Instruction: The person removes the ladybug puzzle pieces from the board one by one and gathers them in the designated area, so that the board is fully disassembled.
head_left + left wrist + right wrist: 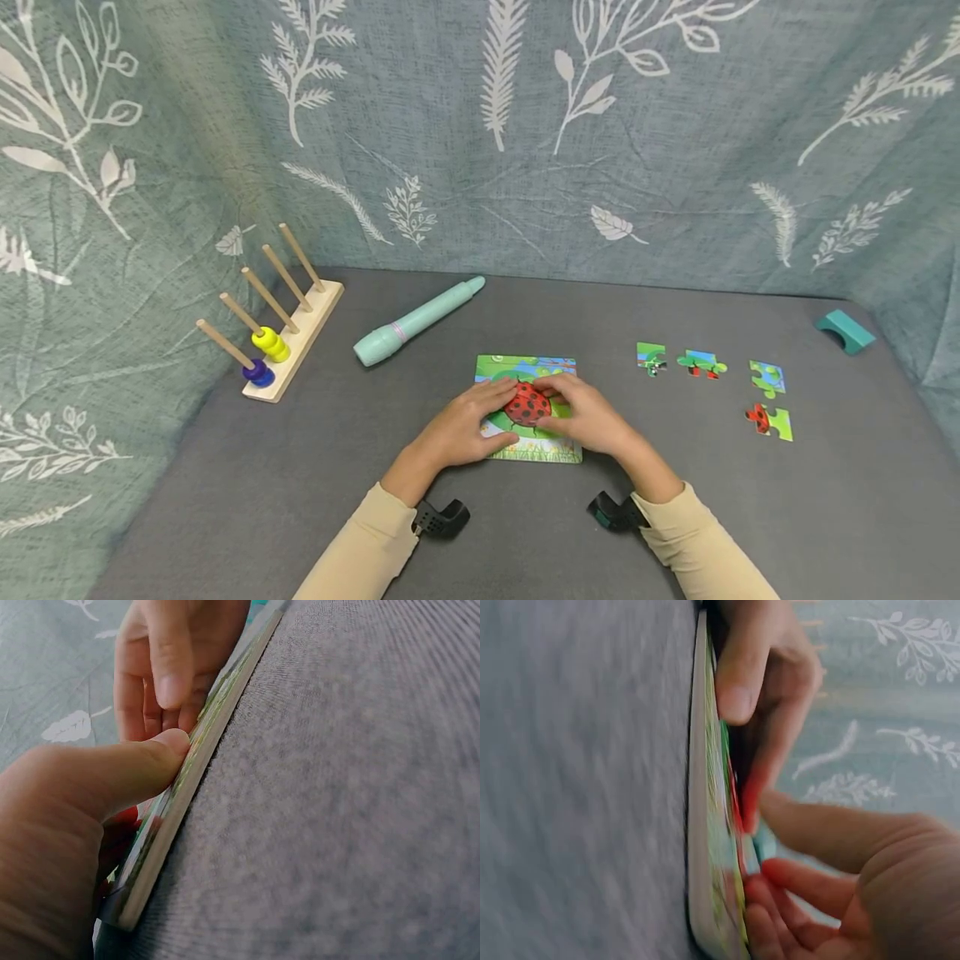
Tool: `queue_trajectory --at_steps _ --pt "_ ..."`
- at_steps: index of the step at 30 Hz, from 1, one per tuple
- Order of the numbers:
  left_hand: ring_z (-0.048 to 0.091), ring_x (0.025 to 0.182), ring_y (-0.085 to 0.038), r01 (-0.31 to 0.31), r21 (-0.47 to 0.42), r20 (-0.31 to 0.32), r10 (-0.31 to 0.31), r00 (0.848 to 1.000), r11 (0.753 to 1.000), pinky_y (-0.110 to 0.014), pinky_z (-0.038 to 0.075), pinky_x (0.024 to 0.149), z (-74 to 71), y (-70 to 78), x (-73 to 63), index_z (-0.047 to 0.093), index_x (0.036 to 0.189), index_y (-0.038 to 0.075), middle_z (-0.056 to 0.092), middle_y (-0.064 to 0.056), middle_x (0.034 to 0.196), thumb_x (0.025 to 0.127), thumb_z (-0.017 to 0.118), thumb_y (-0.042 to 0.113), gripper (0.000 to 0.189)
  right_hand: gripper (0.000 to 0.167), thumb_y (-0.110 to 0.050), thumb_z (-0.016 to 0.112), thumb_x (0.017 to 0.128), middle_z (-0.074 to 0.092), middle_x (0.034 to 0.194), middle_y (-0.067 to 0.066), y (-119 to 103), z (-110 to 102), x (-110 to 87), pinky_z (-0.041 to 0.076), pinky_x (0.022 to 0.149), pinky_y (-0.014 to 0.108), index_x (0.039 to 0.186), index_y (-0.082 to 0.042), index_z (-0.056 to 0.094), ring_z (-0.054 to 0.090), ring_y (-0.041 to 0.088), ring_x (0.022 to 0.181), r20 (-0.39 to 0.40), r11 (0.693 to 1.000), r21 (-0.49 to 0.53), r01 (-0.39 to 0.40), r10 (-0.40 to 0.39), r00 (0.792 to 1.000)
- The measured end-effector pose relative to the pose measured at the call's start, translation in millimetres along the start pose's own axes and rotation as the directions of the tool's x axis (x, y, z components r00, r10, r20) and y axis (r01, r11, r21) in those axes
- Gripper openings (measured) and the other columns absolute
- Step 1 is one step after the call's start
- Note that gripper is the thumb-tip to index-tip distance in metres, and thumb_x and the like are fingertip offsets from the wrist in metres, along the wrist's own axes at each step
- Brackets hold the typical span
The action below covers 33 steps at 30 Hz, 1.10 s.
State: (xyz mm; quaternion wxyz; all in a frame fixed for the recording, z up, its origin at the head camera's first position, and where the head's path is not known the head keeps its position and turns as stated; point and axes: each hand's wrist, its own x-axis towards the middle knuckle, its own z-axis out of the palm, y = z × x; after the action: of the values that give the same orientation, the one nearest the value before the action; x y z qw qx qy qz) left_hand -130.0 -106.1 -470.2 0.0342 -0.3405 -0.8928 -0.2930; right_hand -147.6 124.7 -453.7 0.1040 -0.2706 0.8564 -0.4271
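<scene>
A puzzle board (545,451) with a red ladybug (528,406) picture lies flat on the grey table. My left hand (465,422) rests over its left part, fingertips at the ladybug and thumb on the lower-left area. On the other side, my right hand (588,414) touches the board, its fingers and thumb spread apart around the ladybug's right side. Seen edge-on in the left wrist view, the board's pale side (176,817) lies under the left thumb (154,761). The right wrist view shows both hands' fingertips close together over the board (699,825); no loose piece shows between them.
Several loose puzzle pieces (768,379) lie to the right. A teal arch block (846,331) stands at the far right. Behind the board is a mint-green tube-shaped object (420,320). A wooden peg stand (303,342) with yellow and blue beads is at left. A patterned cloth (450,167) hangs behind.
</scene>
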Motion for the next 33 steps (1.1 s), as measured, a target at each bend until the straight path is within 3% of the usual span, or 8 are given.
queue_trajectory --at_steps 5,9,16,26,33 --pt "0.039 0.137 -0.03 0.051 0.003 0.032 -0.051 0.998 0.999 -0.045 0.039 0.111 -1.8 0.1 0.8 0.05 0.136 -0.001 0.043 -0.012 0.146 0.082 0.072 0.035 0.068 0.051 -0.016 0.075 0.08 0.055 0.118 0.011 0.3 7.9 -0.3 0.05 0.087 0.041 0.126 -0.003 0.057 0.057 0.024 0.103 -0.063 0.991 -0.131 0.016 -0.024 0.998" --pt "0.035 0.139 -0.03 0.057 0.021 0.049 -0.058 0.997 0.998 -0.046 0.036 0.112 -1.4 -0.7 2.1 0.05 0.135 -0.002 0.042 -0.013 0.147 0.083 0.07 0.038 0.069 0.049 -0.016 0.076 0.08 0.053 0.118 0.012 0.0 11.0 -0.6 0.05 0.087 0.041 0.123 -0.002 0.059 0.056 0.024 0.102 -0.087 0.986 -0.164 0.011 -0.026 0.996" --pt "0.037 0.138 -0.028 0.047 0.04 0.053 -0.049 0.997 0.998 -0.044 0.031 0.116 0.2 -2.6 3.2 0.05 0.135 -0.003 0.044 -0.013 0.146 0.083 0.07 0.037 0.068 0.046 -0.014 0.077 0.078 0.052 0.115 0.012 -1.6 13.0 -1.1 0.049 0.086 0.042 0.119 -0.002 0.061 0.054 0.024 0.101 -0.106 0.99 -0.143 -0.013 -0.003 0.994" --pt "0.037 0.138 -0.028 0.059 0.015 0.046 -0.059 0.997 0.998 -0.042 0.03 0.117 -1.7 -0.5 2.4 0.049 0.136 -0.002 0.045 -0.012 0.145 0.082 0.072 0.036 0.07 0.045 -0.009 0.079 0.075 0.054 0.109 0.011 1.3 15.8 -1.5 0.052 0.085 0.038 0.115 -0.002 0.059 0.057 0.023 0.098 -0.137 0.993 -0.114 0.028 -0.044 0.99" --pt "0.036 0.139 -0.028 0.08 0.016 0.056 -0.081 0.995 0.997 -0.045 0.032 0.115 -1.4 0.5 1.3 0.048 0.137 -0.001 0.044 -0.012 0.146 0.083 0.07 0.039 0.071 0.045 -0.008 0.079 0.074 0.056 0.108 0.011 -1.1 15.8 -1.1 0.052 0.087 0.04 0.114 -0.001 0.058 0.059 0.024 0.098 -0.142 0.997 -0.072 -0.012 0.002 0.99"
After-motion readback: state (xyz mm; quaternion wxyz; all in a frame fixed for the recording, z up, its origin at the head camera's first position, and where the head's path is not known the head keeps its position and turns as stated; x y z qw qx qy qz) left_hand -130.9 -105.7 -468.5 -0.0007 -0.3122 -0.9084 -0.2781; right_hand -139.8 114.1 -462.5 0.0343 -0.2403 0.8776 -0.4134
